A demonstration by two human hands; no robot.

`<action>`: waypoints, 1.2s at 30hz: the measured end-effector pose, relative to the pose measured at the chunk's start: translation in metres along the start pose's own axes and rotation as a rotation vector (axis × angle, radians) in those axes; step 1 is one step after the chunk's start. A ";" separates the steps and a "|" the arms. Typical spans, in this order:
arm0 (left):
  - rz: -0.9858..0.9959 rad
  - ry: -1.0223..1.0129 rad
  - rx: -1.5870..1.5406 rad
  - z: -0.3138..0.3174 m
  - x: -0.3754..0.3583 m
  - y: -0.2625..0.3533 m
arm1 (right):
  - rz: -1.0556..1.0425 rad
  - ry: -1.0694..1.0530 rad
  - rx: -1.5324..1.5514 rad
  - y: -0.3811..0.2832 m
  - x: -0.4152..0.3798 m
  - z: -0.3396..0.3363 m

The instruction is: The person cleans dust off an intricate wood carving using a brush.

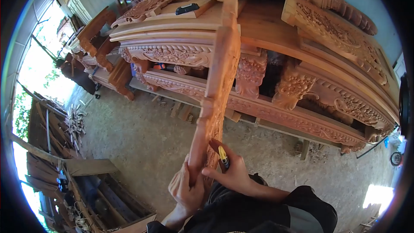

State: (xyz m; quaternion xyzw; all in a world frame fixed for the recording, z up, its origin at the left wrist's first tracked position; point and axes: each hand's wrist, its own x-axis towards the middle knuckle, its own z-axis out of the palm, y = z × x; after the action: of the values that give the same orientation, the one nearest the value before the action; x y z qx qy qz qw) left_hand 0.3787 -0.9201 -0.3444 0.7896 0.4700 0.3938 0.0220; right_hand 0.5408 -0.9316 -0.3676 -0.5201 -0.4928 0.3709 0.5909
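A long reddish wooden piece (pixel 215 77) with a carved side slants from the carved furniture down to my body. My left hand (pixel 186 188) is closed around its lower end. In my right hand (pixel 231 172) is a tool with a yellow and black handle (pixel 223 156), held against the carved side near that end. The tool's working tip is too small to make out. The upper end of the piece lies over the edge of the large carved wooden furniture (pixel 172 56).
A black object (pixel 187 9) lies on the furniture top, beside carved panels (pixel 340 30). More carved furniture (pixel 97 39) stands at the left, near a person in dark clothing (pixel 77 72). Scrap wood (pixel 75 125) and a wooden box (pixel 108 198) are at the lower left.
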 end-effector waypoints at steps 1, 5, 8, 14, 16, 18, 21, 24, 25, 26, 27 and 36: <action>-0.021 -0.012 -0.084 0.003 -0.002 0.002 | 0.038 -0.061 -0.076 -0.006 -0.002 0.002; 0.162 0.039 -0.205 0.022 -0.011 -0.007 | 0.221 -0.049 -0.250 -0.027 0.000 0.011; 0.205 0.052 -0.228 0.030 -0.016 -0.009 | 0.075 0.137 -0.059 -0.012 0.005 0.020; 0.272 -0.004 -0.240 0.028 -0.013 -0.004 | 0.141 0.401 0.139 -0.012 0.003 0.025; 0.348 -0.139 -0.213 0.020 -0.004 -0.003 | 0.126 0.460 0.147 -0.009 0.000 0.025; 0.371 -0.203 -0.223 0.017 0.001 -0.011 | 0.180 0.486 0.245 -0.014 -0.004 0.022; 0.431 -0.482 -0.607 0.002 0.039 -0.050 | 0.164 0.520 0.232 -0.021 -0.002 0.021; 0.023 -0.257 -0.752 0.071 0.049 -0.131 | 0.146 0.583 0.325 -0.027 -0.001 0.020; -0.076 -0.119 -0.694 0.106 0.052 -0.159 | 0.155 0.568 0.338 -0.029 -0.003 0.014; -0.276 -0.220 -0.689 0.126 0.050 -0.179 | 0.162 0.553 0.353 -0.030 -0.006 0.008; -0.471 -0.320 -0.680 0.149 0.049 -0.199 | 0.220 0.605 0.366 -0.025 -0.009 0.000; -0.656 -0.469 -1.144 0.150 0.036 -0.197 | 0.189 0.615 0.444 0.003 -0.022 -0.069</action>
State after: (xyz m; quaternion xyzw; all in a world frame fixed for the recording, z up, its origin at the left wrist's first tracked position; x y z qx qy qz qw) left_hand 0.3414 -0.7329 -0.5066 0.5357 0.3860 0.3714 0.6528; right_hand 0.6024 -0.9688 -0.3725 -0.5097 -0.1503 0.3482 0.7722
